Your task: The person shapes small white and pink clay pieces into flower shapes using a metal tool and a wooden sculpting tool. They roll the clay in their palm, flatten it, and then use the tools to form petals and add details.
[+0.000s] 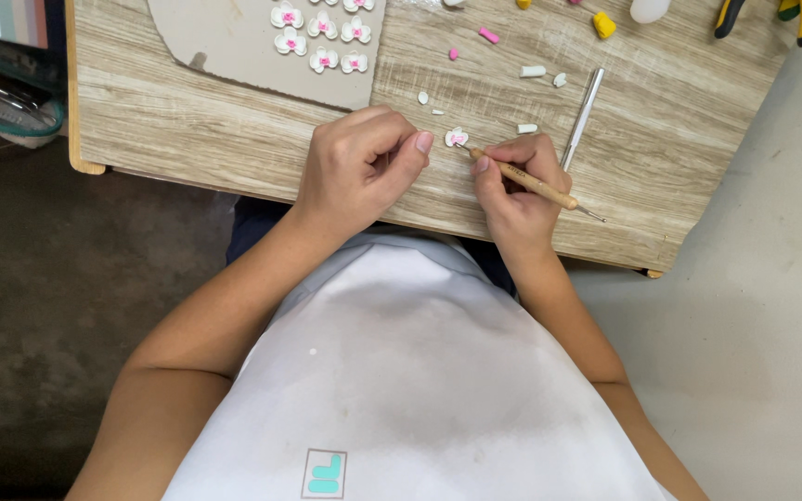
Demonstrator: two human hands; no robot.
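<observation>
A small white clay flower with a pink centre lies on the wooden table. My right hand grips a wooden-handled modelling tool, whose tip touches the flower. My left hand rests on the table just left of the flower, fingers curled in, thumb pointing toward it, holding nothing that I can see.
Several finished white-and-pink flowers sit on a grey sheet at the back. A metal rod lies right of my hand. Small white, pink and yellow clay bits are scattered behind; yellow-handled pliers at far right.
</observation>
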